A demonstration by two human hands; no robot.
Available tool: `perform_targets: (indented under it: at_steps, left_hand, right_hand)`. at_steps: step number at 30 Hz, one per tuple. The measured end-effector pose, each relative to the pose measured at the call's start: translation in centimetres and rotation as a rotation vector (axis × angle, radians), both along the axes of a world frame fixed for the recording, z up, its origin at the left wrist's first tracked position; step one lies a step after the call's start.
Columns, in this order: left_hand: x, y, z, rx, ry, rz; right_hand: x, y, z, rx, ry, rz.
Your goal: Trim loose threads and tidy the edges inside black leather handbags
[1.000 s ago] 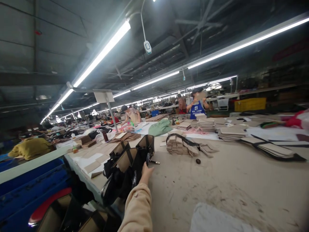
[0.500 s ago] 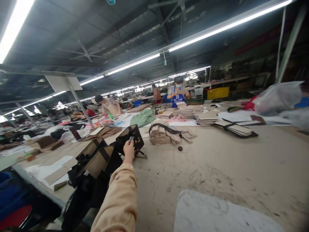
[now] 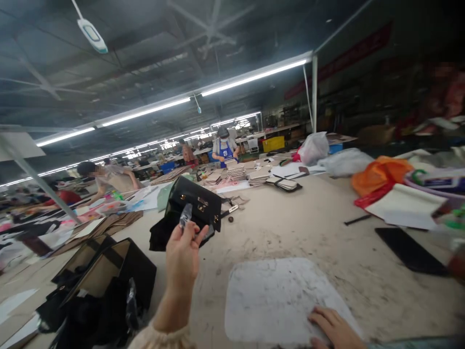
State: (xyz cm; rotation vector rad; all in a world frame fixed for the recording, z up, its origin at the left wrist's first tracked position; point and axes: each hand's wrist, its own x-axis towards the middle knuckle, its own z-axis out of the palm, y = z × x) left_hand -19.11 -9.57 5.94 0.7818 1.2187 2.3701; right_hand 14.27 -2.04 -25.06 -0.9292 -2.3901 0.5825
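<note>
My left hand (image 3: 183,254) is closed on a black handbag (image 3: 196,198) with gold-coloured fittings, lifted above the table and tilted. A piece of clear plastic wrap (image 3: 186,215) stands up by the fingers, and a strap with a white-tipped end sticks out on the bag's right side. Lower right, my right hand (image 3: 332,327) lies with fingers stretched out over the edge of a white marked board (image 3: 269,291), holding nothing. Left of my forearm stand black open-topped bags (image 3: 140,266) with beige insides and black cloth hanging out.
The large table (image 3: 290,223) carries stacks of cut brown pieces (image 3: 236,172) at the back. To the right lie a dark phone-like slab (image 3: 410,249), an orange plastic bag (image 3: 381,174) and a purple basket (image 3: 454,195). A co-worker in a blue apron (image 3: 225,149) stands across the table.
My left hand has brought the handbag away from the other bags, up and nearer to me. My view has swung right, and my right hand has come into view.
</note>
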Motion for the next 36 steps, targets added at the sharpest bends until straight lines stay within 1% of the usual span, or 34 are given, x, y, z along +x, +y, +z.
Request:
perform_targets:
  at_steps: [2,4,6,7,8,9,10,11,12,14,16,18,20,21,22,23,24,25,26,27,28,30,31,32,33,34,35,36]
  left_hand:
    - [6.0,-1.4,-3.0,-0.068,-0.038,-0.055]
    - [11.6,-2.7,-6.6,-0.171,-0.1,-0.11]
    - [16.3,-3.9,-10.3,-0.254,-0.151,-0.16]
    - [18.3,-4.5,-11.9,-0.281,-0.168,-0.173]
    - [20.2,-5.1,-13.4,-0.307,-0.174,-0.182]
    - [21.9,-5.7,-14.6,-0.326,-0.163,-0.188]
    - [23.4,-6.2,-15.6,-0.34,-0.159,-0.22]
    - [24.9,-6.5,-16.3,-0.352,-0.147,-0.255]
    - [26.2,-6.8,-16.8,-0.367,-0.12,-0.295]
    - [28.5,-7.1,-16.9,-0.395,-0.003,-0.367]
    - [29.9,-7.3,-16.1,-0.431,0.206,-0.415]
    - [29.9,-7.9,-14.8,-0.469,0.484,-0.493]
    - [28.3,-9.1,-13.2,-0.483,0.786,-0.61]
    - [26.9,-9.9,-12.5,-0.464,0.898,-0.625]
    - [25.3,-10.7,-11.9,-0.413,0.976,-0.539]
    - [23.5,-11.4,-11.6,-0.383,1.024,-0.362]
    - [21.7,-12.0,-11.5,-0.401,0.999,-0.095]
    - [20.0,-12.3,-11.7,-0.43,0.932,0.16]
    - [18.6,-12.4,-12.1,-0.479,0.851,0.317]
    - [17.5,-12.3,-12.9,-0.575,0.754,0.307]
    - [17.0,-11.9,-13.7,-0.662,0.646,0.206]
    - [16.9,-10.8,-15.1,-0.758,0.469,-0.109]
    - [17.3,-10.2,-15.4,-0.764,0.395,-0.275]
    - [17.7,-9.7,-15.1,-0.745,0.31,-0.398]
    - [18.0,-9.3,-14.3,-0.698,0.209,-0.471]
    - [18.0,-9.0,-12.8,-0.63,0.072,-0.515]
    - [17.7,-8.7,-10.7,-0.528,-0.079,-0.526]
    - [17.0,-8.4,-8.2,-0.402,-0.194,-0.528]
  right_hand:
    - [-0.3,-0.2,1.4,-0.155,0.089,-0.011]
    - [-0.6,-0.4,3.1,-0.363,0.249,-0.044]
    - [-0.5,-0.8,5.2,-0.638,0.48,-0.131]
    - [-0.2,-1.2,6.5,-0.75,0.607,-0.185]
    - [0.3,-1.8,7.9,-0.799,0.714,-0.21]
    - [0.8,-2.4,9.3,-0.784,0.771,-0.205]
    - [1.3,-3.1,10.7,-0.73,0.79,-0.203]
    - [1.8,-3.9,12.0,-0.667,0.793,-0.188]
    - [2.2,-4.7,13.3,-0.637,0.757,-0.142]
    - [2.6,-6.1,15.2,-0.628,0.658,-0.075]
    - [2.7,-7.1,16.2,-0.572,0.538,-0.046]
    - [3.1,-7.4,16.5,-0.513,0.485,-0.082]
    - [4.0,-7.1,16.5,-0.528,0.487,-0.139]
    - [4.6,-6.8,16.4,-0.571,0.495,-0.154]
    - [5.3,-6.5,16.5,-0.636,0.514,-0.149]
    - [6.0,-6.2,16.6,-0.723,0.557,-0.126]
    - [6.7,-6.0,16.8,-0.82,0.626,-0.097]
    - [7.3,-5.8,17.1,-0.921,0.712,-0.065]
    - [7.7,-5.6,17.5,-1.015,0.804,-0.035]
    - [7.9,-5.5,18.0,-1.094,0.892,-0.014]
    - [8.0,-5.4,18.6,-1.155,0.963,-0.002]
    - [7.8,-5.1,19.9,-1.23,1.048,0.013]
    - [7.6,-4.7,20.7,-1.251,1.075,0.017]
    - [7.5,-4.3,21.6,-1.262,1.093,0.023]
    - [7.5,-3.6,22.6,-1.262,1.099,0.034]
    - [7.7,-2.8,23.7,-1.249,1.097,0.047]
    - [8.0,-1.8,24.9,-1.221,1.087,0.065]
    - [8.4,-0.6,26.2,-1.18,1.07,0.088]
